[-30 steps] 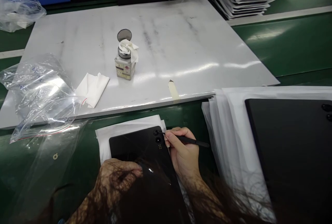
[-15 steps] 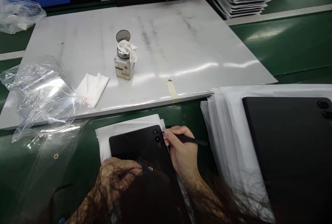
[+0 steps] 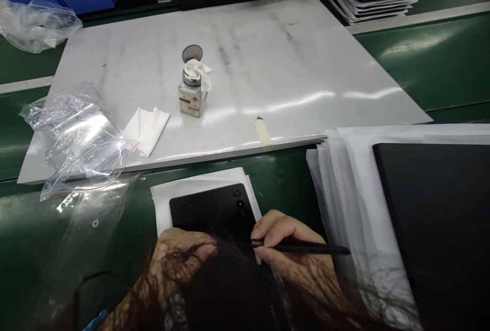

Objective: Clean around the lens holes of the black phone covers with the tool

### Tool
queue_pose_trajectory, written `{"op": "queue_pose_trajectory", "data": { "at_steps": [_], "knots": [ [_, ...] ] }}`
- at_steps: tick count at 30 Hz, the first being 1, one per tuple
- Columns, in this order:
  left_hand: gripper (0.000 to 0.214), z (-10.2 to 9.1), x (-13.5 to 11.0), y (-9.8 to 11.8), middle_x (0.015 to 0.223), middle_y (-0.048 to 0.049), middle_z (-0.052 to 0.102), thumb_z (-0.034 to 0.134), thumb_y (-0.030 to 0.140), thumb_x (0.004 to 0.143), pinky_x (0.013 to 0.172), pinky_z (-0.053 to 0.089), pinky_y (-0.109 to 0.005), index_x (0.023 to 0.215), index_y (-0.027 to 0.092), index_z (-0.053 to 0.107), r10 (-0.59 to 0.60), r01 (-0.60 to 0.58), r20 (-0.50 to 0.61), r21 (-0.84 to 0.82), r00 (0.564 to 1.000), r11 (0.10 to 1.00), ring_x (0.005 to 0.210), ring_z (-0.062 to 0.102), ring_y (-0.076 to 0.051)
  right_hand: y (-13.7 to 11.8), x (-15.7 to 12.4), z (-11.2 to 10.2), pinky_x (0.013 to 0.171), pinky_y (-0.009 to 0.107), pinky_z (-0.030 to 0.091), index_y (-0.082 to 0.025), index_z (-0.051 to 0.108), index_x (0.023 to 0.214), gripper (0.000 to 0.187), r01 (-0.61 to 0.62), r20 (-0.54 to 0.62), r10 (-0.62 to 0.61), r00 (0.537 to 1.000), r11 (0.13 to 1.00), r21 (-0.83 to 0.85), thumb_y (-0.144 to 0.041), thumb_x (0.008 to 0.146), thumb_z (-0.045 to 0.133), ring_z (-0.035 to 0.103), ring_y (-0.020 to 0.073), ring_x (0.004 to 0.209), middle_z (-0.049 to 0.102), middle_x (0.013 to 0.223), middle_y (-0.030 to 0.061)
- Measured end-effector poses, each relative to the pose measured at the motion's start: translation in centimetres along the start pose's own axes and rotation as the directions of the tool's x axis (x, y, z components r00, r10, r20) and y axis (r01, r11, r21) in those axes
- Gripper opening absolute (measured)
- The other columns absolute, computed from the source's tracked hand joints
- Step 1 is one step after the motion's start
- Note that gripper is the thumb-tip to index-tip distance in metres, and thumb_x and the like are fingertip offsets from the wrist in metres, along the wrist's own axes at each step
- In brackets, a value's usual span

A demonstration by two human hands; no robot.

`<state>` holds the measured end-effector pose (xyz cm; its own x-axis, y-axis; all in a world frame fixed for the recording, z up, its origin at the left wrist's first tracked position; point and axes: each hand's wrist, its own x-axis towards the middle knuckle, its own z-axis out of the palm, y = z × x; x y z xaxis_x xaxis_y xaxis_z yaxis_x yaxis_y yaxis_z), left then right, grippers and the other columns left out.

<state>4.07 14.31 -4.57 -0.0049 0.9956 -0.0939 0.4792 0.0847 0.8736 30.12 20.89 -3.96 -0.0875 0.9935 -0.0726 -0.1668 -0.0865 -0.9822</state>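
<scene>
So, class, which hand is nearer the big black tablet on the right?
Right. The right hand, holding a stylus, is just left of the big tablet; the left hand rests farther left, on the small tablet.

a scuffed white board (image 3: 268, 65) lies on a glossy green bench (image 3: 421, 60).

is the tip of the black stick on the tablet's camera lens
No, the black stick in the right hand points at the tablet back well below the camera lenses.
</scene>
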Motion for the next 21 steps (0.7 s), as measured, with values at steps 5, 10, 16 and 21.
{"op": "queue_pose_trajectory", "data": {
  "at_steps": [5,10,16,21],
  "knots": [
    [0.036,-0.2,0.2,0.1,0.089,0.0019,0.101,0.077,0.019,0.104,0.083,0.081,-0.03,0.1,0.042,0.105,-0.008,0.009,0.009,-0.042,1.0,0.999,0.079,0.098,-0.027,-0.6,0.2,0.8,0.058,0.043,0.071,-0.039,0.098,0.08,0.021,0.06,0.073,-0.054,0.996,0.994,-0.087,-0.045,0.094,0.111,0.079,0.0294,0.064,0.086,0.076,0.0089],
    [0.035,0.0,0.2,0.3,0.089,0.0017,0.101,0.076,0.021,0.107,0.083,0.078,-0.029,0.099,0.04,0.104,-0.034,0.035,0.019,-0.092,0.999,0.995,0.081,0.098,-0.026,-0.9,0.6,1.6,0.055,0.04,0.069,-0.039,0.097,0.08,0.022,0.02,0.072,-0.015,0.997,0.997,-0.073,-0.047,0.096,0.109,0.079,0.0281,0.063,0.088,0.077,0.0084],
    [0.034,0.2,0.1,0.2,0.089,0.0006,0.101,0.077,0.019,0.105,0.086,0.08,-0.033,0.099,0.039,0.104,-0.013,0.012,-0.022,-0.052,1.0,0.999,0.081,0.098,-0.028,-0.6,0.1,1.7,0.048,0.039,0.065,-0.039,0.096,0.077,0.025,-0.033,0.03,0.033,0.999,0.999,-0.026,-0.049,0.094,0.111,0.077,0.0285,0.059,0.087,0.078,0.0096],
    [0.036,0.4,-0.1,0.1,0.09,0.0001,0.102,0.076,0.019,0.105,0.088,0.081,-0.034,0.101,0.039,0.105,-0.004,0.004,-0.04,-0.004,0.999,1.0,0.082,0.098,-0.028,1.5,-2.4,0.6,0.053,0.05,0.071,-0.039,0.097,0.075,0.026,-0.012,0.016,0.011,1.0,0.999,0.036,-0.052,0.086,0.117,0.077,0.0326,0.058,0.084,0.073,0.0116]
  ]
}}
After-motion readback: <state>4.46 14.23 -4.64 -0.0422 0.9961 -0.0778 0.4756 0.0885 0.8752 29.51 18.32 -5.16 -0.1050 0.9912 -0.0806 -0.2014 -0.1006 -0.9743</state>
